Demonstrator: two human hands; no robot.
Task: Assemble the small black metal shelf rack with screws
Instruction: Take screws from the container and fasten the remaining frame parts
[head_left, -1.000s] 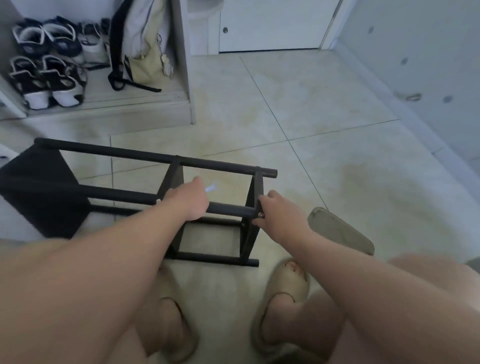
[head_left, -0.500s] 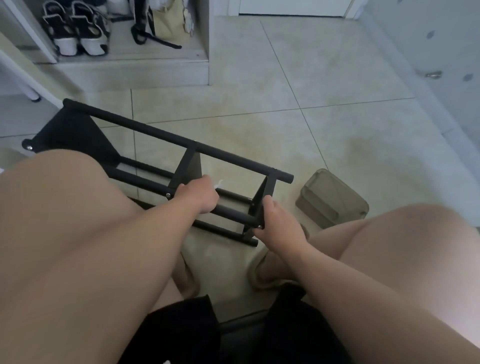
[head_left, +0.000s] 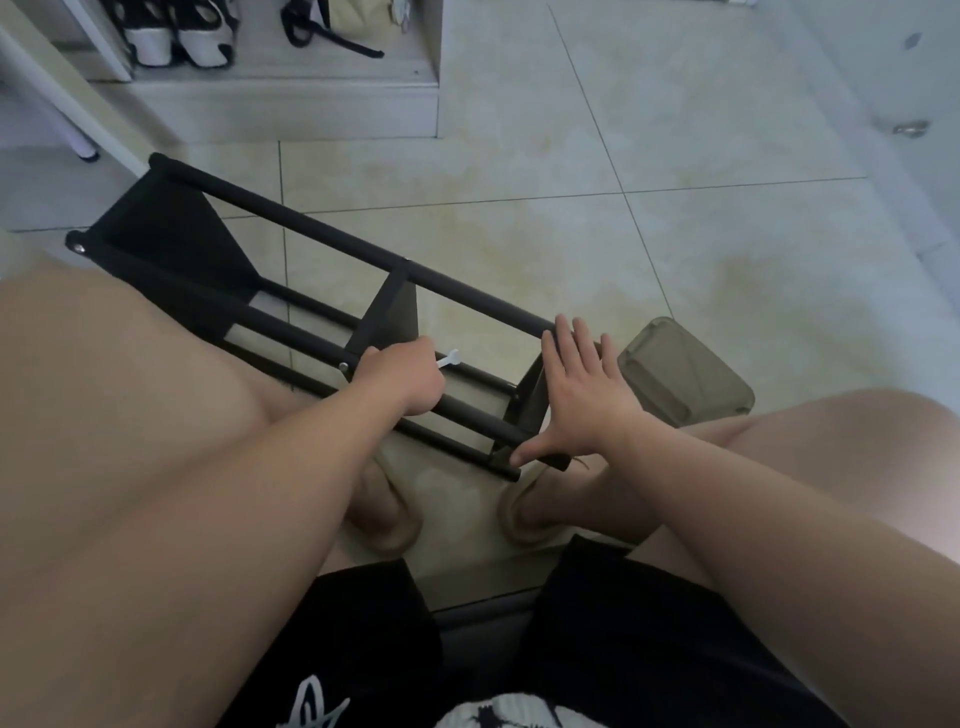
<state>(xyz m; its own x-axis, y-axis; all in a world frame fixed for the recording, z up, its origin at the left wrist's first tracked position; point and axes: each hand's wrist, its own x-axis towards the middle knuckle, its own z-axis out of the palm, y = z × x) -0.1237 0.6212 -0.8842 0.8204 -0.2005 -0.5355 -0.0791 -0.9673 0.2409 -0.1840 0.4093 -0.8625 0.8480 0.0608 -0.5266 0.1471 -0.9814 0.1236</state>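
Nearest me, my slippers (head_left: 384, 514) stand on the tiled floor (head_left: 519, 156), and the shelf rack (head_left: 322, 234) lies on its side just beyond them. Its long axis runs diagonally, from the end frame (head_left: 527, 408) by my right foot away to a fabric-covered end (head_left: 171, 228) at far left.

My left hand (head_left: 402, 382) is curled round the near rail, between the middle crosspiece and the end frame. A small white tool (head_left: 450, 358) juts past its knuckles, and I cannot tell how it is held.

My right hand (head_left: 582, 400) lies flat and spread against the end frame, grasping nothing. Its thumb touches the lower corner and its fingertips (head_left: 563, 327) reach the tip of the upper rail.

The right hand is thus the nearer to the end joints, while the left steadies along the axis. I judge that any screw here would enter along a rail's axis, from right toward left.

Just beyond the right hand sits a translucent olive container (head_left: 691, 374). Farthest off, shoes (head_left: 176, 36) rest on a low shelf.
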